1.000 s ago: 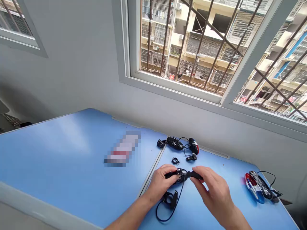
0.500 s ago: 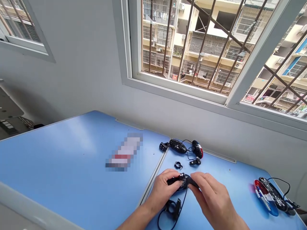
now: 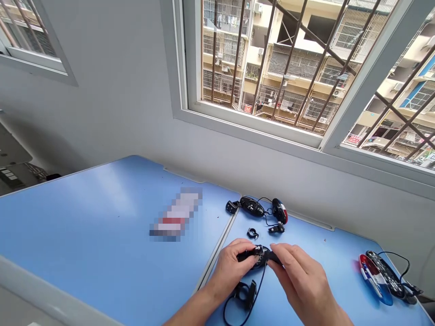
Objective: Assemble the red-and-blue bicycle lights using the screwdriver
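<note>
L hand (image 3: 228, 271) & R hand (image 3: 302, 283), fingers closed, both gripping black bike light (image 3: 258, 256) at front of blue surface (image 3: 84, 217); clamp (image 3: 245, 293) just below.

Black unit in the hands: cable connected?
Connected, it seems: a thin black cable leaves the black unit and runs down to the black bracket.

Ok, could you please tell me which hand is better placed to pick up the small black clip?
Probably the left hand: its fingers lie nearer the small black clip than the right hand does, though both hands hold the black lamp.
</note>
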Available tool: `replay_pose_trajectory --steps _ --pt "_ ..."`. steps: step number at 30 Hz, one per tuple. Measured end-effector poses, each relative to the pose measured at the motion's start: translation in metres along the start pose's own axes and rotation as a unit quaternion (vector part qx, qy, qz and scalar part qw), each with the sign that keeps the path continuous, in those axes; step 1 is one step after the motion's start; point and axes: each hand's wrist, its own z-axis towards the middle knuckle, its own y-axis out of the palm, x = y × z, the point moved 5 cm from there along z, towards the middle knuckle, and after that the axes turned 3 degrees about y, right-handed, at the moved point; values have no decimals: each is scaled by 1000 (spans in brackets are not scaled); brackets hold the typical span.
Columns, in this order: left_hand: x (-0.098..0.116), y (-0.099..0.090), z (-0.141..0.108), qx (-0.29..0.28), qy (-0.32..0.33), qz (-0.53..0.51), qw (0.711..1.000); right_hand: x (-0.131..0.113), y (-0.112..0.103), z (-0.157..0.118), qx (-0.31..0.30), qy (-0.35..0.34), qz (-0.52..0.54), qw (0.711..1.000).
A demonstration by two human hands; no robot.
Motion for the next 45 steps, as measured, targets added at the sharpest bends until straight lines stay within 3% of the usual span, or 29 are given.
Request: replay_pose_trajectory --steps 21,26,34,41,45 --pt "0 1 -1 -14 9 4 1000 -5 3 2 12 -13 -9 1000" --pt "-1 1 -2 -12 7 10 1000 1 7 1 22 10 14 1000" --pt "1 2 -1 -18 5 13 1000 4 6 5 -59 10 105 993" --pt "-1 3 0 -17 4 8 1000 10 11 -1 31 9 59 998" --pt "0 2 0 -16 3 9 1000 9 10 -1 28 11 51 998"
